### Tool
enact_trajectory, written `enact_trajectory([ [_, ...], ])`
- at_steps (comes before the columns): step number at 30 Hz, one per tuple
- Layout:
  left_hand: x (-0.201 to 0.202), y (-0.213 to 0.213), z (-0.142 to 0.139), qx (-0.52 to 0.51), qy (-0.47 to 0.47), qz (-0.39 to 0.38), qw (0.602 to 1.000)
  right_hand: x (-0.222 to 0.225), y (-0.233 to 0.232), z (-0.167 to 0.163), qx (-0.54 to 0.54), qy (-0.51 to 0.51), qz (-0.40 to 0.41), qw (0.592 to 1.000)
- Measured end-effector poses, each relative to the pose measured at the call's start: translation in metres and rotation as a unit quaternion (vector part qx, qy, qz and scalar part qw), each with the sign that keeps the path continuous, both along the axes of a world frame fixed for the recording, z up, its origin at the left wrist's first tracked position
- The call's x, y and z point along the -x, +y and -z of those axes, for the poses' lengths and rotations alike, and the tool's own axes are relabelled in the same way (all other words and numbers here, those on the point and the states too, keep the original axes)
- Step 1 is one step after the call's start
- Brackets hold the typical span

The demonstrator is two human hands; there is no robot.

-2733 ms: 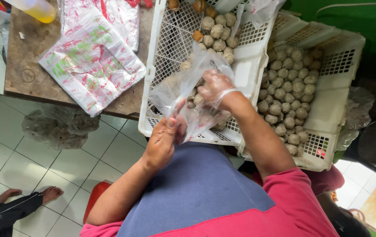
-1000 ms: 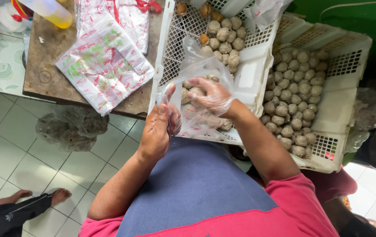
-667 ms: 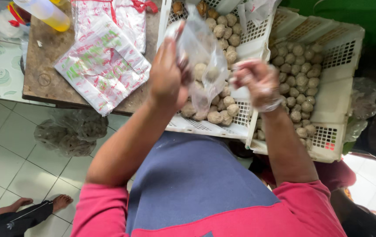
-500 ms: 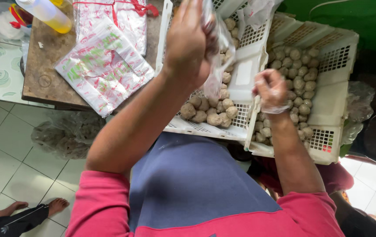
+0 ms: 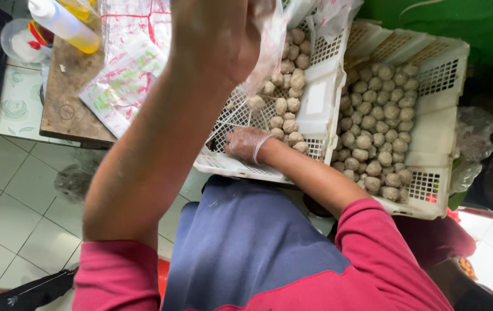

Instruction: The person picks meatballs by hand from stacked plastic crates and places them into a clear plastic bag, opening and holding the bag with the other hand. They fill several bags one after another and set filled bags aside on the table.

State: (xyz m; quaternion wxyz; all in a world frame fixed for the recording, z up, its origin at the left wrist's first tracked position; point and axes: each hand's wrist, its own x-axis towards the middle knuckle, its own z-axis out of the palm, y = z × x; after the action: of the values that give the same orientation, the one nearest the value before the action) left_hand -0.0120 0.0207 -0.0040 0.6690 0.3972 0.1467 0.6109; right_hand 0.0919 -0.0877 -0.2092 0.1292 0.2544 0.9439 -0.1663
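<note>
The raised left hand [image 5: 217,34] grips a clear plastic bag [image 5: 269,43], hiding part of the white crate [image 5: 321,109], while the gloved right hand [image 5: 246,144] closes over meatballs [image 5: 287,109] beside printed packets [image 5: 125,80].

L hand [image 5: 217,34] was raised high & close to the camera, fingers curled shut in a pinch, back of hand toward the lens; L forearm ran down from it to a pink sleeve at the frame's lower left, elbow bent. R hand [image 5: 246,144] sat low, well apart from the L, in a thin clear glove w/ a band at the wrist, fingers loosely bent, palm down. R forearm stretched out from a pink sleeve at lower right.
</note>
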Motion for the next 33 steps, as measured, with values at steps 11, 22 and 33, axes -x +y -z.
enact_trajectory([
  [11, 0.015, -0.095, 0.025, 0.127, 0.016, 0.056, 0.990, -0.170, -0.017, -0.066, 0.576, 0.484, 0.211, 0.624],
  [22, 0.058, -0.160, 0.053, 0.160, 0.079, 0.026, 0.984, -0.053, 0.017, -0.091, 0.515, 0.468, 0.336, 0.635],
  [33, 0.092, -0.181, 0.085, 0.188, 0.007, -0.064, 0.980, -0.110, 0.010, -0.091, 0.186, 0.121, 0.404, 0.887],
])
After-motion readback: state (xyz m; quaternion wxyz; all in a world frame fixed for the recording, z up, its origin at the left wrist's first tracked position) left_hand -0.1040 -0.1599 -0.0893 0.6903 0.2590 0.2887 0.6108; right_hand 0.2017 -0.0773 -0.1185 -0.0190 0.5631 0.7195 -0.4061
